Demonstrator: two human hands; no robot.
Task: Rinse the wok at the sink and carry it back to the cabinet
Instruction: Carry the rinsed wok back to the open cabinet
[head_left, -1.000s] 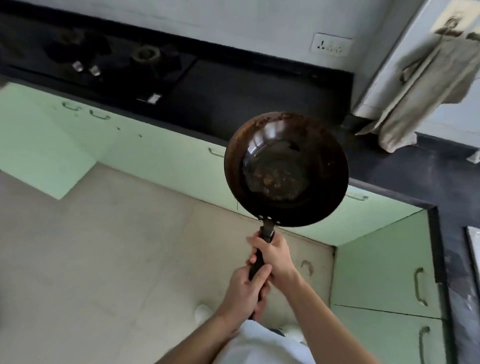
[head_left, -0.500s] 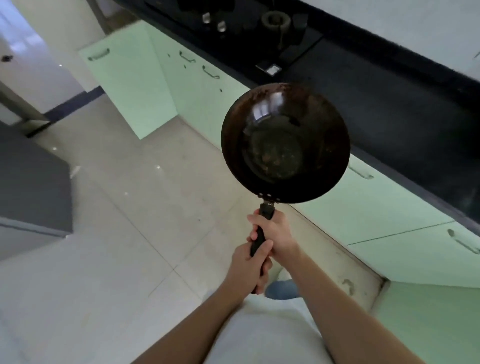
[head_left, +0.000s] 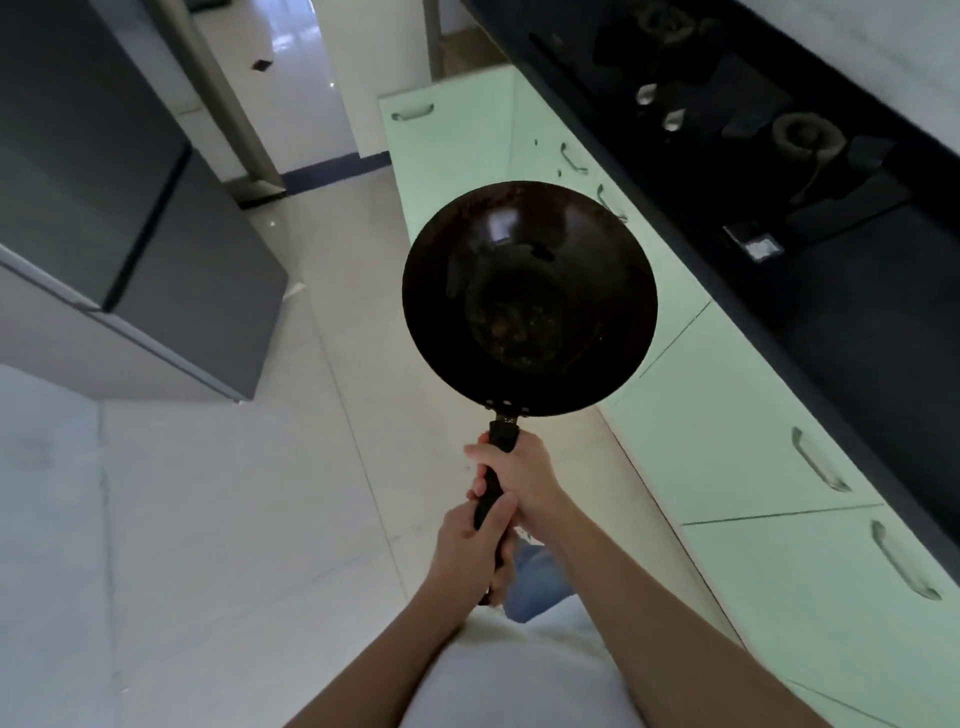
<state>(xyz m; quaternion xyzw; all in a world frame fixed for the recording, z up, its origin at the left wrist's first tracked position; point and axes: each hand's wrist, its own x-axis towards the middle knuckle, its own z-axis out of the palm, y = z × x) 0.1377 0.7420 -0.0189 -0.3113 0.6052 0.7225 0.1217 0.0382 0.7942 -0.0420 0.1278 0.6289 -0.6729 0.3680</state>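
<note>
Head view: we turn left from the corner, left hand (head_left: 467, 551) and right hand (head_left: 524, 480) gripping the wok (head_left: 530, 299) handle; no sink in view

Dim, bluish light overall. The brightest patch is glare on the glossy floor (head_left: 291, 67) far beyond the hands, through the doorway. A pale reflection sits inside the wok (head_left: 530, 299). Straight cabinet (head_left: 727, 441) lines bow near the edges; details are soft.

both hands, left hand (head_left: 467, 551) behind right hand (head_left: 524, 480), are clenched with forearms stretched forward.
</note>
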